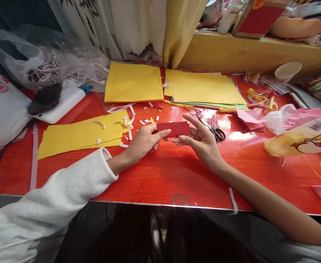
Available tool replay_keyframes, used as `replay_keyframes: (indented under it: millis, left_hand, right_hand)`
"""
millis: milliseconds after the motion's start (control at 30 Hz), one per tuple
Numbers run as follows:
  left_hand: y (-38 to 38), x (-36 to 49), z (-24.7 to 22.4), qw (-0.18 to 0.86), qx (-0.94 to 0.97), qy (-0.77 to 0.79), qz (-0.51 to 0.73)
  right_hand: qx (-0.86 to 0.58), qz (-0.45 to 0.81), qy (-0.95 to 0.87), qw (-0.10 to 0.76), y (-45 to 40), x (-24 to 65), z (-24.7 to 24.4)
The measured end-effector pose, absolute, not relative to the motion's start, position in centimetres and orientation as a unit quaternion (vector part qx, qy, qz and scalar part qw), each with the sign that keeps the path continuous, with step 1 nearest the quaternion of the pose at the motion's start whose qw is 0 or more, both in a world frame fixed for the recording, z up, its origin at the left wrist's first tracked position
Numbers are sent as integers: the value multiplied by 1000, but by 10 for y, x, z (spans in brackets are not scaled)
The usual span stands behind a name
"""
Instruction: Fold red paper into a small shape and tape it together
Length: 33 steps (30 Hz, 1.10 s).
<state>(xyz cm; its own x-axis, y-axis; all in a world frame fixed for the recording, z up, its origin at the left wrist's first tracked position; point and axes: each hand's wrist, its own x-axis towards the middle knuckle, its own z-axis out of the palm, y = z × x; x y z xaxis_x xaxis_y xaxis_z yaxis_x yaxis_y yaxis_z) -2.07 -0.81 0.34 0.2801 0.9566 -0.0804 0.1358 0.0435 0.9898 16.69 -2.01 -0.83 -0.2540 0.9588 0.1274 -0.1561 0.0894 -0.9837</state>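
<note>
- We see the left hand [142, 142] holding a folded-looking red paper [174, 129], pinched near its left end, with the thumb lying on the front face;
- the right hand [201, 142] is at the other end of this paper, its forefinger raised and well spread from the thumb (whether some fingertip touches the paper, we cannot tell);
- the red paper is held above the red table [149, 175], between the two hands;
- just beyond the right hand we find the scissors [213, 129], with black handles, lying on the table;
- to the left of the left hand there are long yellow papers [75, 133], overlapping one another; small white scraps [130, 134] are scattered near their right end;
- behind the hands we notice two stacks, the left yellow stack [134, 82] and the right yellow stack [201, 87], lying side by side
</note>
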Motion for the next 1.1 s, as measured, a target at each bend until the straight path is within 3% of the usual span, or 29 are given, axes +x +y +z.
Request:
replay_keyframes:
  millis: [1100]
  left_hand:
    - [-10,-22,3,510,623,488,338]
  right_hand:
    - [-384,591,-527,475,-15,169,-13]
